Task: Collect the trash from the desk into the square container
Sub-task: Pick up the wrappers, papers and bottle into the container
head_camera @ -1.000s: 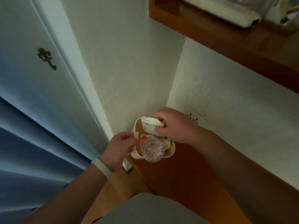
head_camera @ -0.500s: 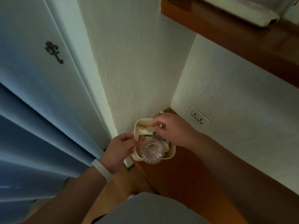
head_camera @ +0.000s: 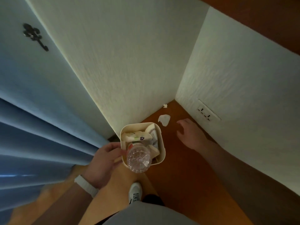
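Cream-coloured plastic forms the square container (head_camera: 159, 135), which is sitting at the desk (head_camera: 186, 168) edge, packed with wrappers and an upturned clear bottle (head_camera: 139, 159) jutting above its rim.

Head view: the left hand (head_camera: 106, 157) is closing its grip on the container's near wall, steadying it. The right hand (head_camera: 190, 133) — over the container half a second ago, pressing paper in — is now hovering above the bare desk, grip apart and holding nothing. That deposit appears finished. Two scraps are lying uncollected: a white torn paper (head_camera: 164, 119) just beyond the container, and a small crumpled wad (head_camera: 165, 106) in the wall corner. Judgement: the right hand is reaching for the torn paper next — the task is nearing completion, though the container is looking nearly full.
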The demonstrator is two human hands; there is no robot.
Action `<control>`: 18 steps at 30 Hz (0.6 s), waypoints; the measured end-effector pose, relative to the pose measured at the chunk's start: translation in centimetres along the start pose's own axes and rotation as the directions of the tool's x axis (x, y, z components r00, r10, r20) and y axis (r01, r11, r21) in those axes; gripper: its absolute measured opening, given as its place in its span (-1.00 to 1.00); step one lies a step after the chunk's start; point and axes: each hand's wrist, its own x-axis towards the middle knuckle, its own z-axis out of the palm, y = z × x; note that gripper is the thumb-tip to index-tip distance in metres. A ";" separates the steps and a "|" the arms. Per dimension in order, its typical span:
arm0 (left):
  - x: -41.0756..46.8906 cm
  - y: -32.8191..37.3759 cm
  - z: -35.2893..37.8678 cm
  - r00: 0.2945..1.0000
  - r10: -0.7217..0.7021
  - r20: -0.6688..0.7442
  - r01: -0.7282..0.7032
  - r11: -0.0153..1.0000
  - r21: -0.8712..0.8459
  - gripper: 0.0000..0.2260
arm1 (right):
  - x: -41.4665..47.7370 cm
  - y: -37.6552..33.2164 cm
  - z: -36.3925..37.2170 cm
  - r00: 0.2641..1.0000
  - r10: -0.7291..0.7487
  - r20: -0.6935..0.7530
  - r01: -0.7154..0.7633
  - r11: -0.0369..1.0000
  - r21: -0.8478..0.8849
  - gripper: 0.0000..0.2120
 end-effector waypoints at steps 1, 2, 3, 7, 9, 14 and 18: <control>0.0 -0.2 0.1 1.000 -0.007 -0.017 0.007 1.000 -0.008 -0.82 | 0.7 0.1 0.7 1.000 -0.013 0.008 0.013 1.000 -0.008 -0.52; 0.1 -0.4 0.0 1.000 -0.008 -0.027 0.008 1.000 -0.012 -0.82 | 1.4 0.1 1.3 1.000 -0.027 0.011 0.028 0.999 -0.021 -0.51; 0.1 -0.5 0.1 0.999 -0.011 -0.035 0.010 1.000 -0.018 -0.82 | 2.2 0.0 1.9 0.999 -0.047 0.006 0.047 0.998 -0.035 -0.51; 0.4 -0.8 0.6 0.999 -0.004 -0.053 0.002 1.000 -0.029 -0.82 | 5.2 -0.5 3.6 0.988 -0.155 -0.023 0.153 0.986 -0.070 -0.50; 0.4 -0.8 0.9 0.998 -0.007 -0.062 0.005 0.999 -0.040 -0.82 | 6.3 -0.5 4.1 0.983 -0.186 -0.003 0.185 0.979 -0.085 -0.53; 0.2 -1.0 1.1 0.996 -0.013 -0.086 0.009 0.999 -0.042 -0.81 | 7.1 -0.3 4.9 0.983 -0.185 0.010 0.184 0.970 -0.160 -0.72; -0.2 -0.8 1.1 0.997 -0.003 -0.082 0.000 0.999 -0.041 -0.79 | 5.5 -0.4 5.1 0.992 -0.108 0.061 0.114 0.988 -0.104 -0.85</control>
